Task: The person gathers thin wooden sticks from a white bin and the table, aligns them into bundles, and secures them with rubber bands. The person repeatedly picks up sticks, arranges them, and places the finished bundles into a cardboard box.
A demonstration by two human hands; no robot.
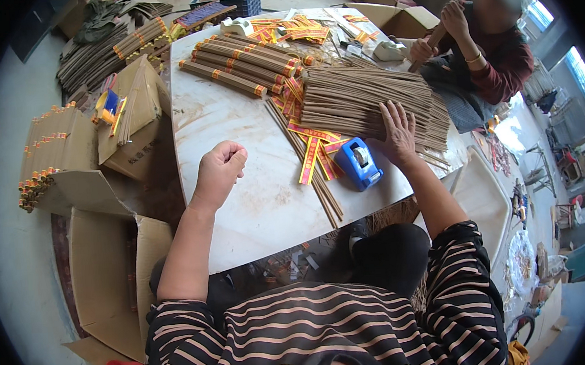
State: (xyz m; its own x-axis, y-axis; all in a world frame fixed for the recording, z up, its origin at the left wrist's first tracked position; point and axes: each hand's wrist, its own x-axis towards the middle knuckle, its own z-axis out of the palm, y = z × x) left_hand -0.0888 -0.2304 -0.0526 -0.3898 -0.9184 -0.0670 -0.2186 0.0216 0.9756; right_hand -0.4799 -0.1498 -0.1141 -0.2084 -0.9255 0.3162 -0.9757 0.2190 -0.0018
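Observation:
My right hand (396, 133) lies with fingers spread on the right part of a big heap of thin brown incense sticks (348, 100). Off to the left, my left hand (219, 174) is closed in a loose fist above the white table (241, 220); whatever its fingers may hold is hidden. A blue tape dispenser (359, 165) stands just below my right hand. Red and yellow paper labels (310, 159) lie beside it, partly over several loose sticks (322, 192). Banded incense bundles (243, 60) are stacked farther back on the table.
Across the table's right corner, a co-worker (480, 47) grips a bundle of sticks. More labels (302, 29) lie at the far edge, near a white tape dispenser (236, 27). An open cardboard box (105, 270) stands left of me, below stacked banded bundles (56, 145).

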